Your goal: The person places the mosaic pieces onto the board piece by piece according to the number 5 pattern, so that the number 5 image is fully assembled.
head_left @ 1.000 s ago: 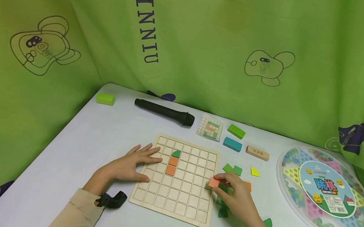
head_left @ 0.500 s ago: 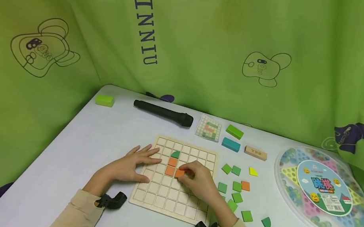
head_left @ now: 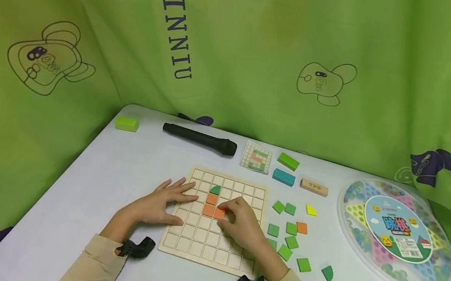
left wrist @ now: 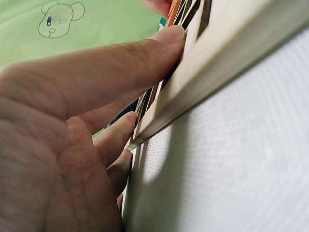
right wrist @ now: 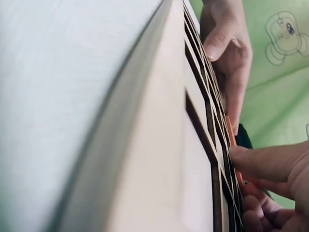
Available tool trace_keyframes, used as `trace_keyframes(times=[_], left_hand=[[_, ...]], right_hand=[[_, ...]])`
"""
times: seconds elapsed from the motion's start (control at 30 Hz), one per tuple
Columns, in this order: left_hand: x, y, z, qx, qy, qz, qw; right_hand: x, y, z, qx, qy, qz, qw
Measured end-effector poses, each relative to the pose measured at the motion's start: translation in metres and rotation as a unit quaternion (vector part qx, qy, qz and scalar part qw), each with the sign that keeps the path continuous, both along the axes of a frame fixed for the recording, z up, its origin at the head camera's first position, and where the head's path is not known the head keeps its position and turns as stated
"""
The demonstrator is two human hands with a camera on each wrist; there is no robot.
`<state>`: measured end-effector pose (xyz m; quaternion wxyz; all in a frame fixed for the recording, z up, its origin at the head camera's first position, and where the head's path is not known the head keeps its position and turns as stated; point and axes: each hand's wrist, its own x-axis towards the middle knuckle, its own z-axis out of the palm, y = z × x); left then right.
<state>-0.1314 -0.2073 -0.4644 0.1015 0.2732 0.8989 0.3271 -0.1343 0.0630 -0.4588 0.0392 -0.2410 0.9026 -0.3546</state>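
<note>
1. Orange tile (head_left: 219, 214) — just below the centre of the head view, at a cell of the gridded board (head_left: 209, 252), directly right of the lower of two other orange squares (head_left: 208, 210); a green quarter-round piece (head_left: 215, 190) tops that column.
2. Right hand (head_left: 245, 227): thumb and fingertip close together, pinching the tile. Whether the tile lies fully seated cannot be told.
3. Left hand (head_left: 158, 206): fingers spread wide, resting at the board's left edge, holding no tile.
4. Step in hand, by judgement: fitting this tile into its cell. The next move calls for squaring it, pressing it flat and letting go — the loose green tiles (head_left: 302, 265), right of frame, remain unplaced.
</note>
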Motion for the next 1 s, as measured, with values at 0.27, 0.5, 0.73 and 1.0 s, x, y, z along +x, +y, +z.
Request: trace_keyframes(times=[0.27,0.5,0.73,1.0], left_hand=[[0.003,0.000,-0.006,-0.002,-0.002,0.001,1.0000],[0.003,-0.001,-0.004,-0.009,-0.010,0.005,0.9999],[0.002,-0.001,0.001,-0.008,-0.011,0.004,0.9999],[-0.002,-0.001,0.000,-0.014,-0.015,0.002,0.9998]], right_hand=[[0.004,0.018,0.004,-0.036,-0.043,0.014,0.998],[0.006,0.066,0.012,-0.064,-0.001,-0.022,0.998],[0.008,0.130,0.012,-0.059,0.017,-0.105,0.993],[0.005,0.180,0.007,0.022,-0.046,-0.134,0.990]])
